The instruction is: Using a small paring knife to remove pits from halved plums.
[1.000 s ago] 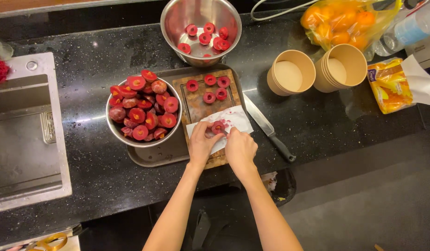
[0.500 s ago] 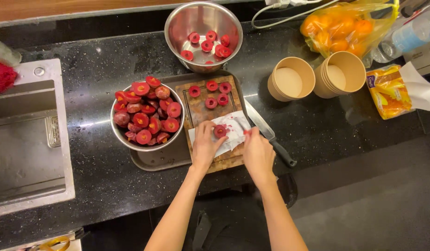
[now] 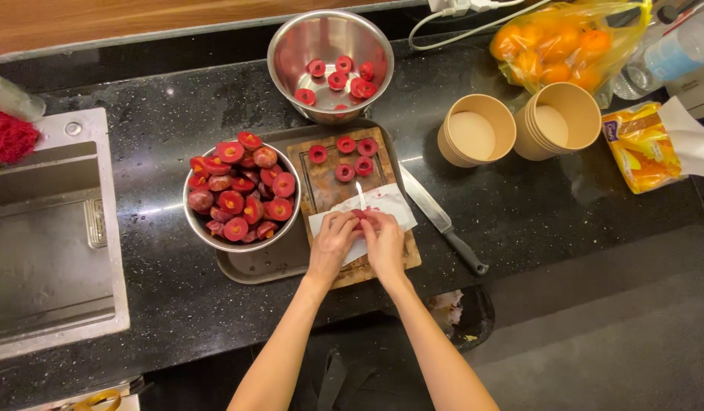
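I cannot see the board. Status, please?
Left hand and right hand together on a red fruit piece, over white paper. Knife beside board, clear.

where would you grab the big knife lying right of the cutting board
By the dark handle, coming from above at its lower right end. The knife lies flat on the black counter, blade angled up-left toward the cutting board, so the handle end is clear of the edge.

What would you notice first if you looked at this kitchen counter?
The red fruit halves, heaped in a steel bowl left of the cutting board. Next, the left hand and right hand together on one red piece over a white paper. A yellow bag of oranges glows at the far right.
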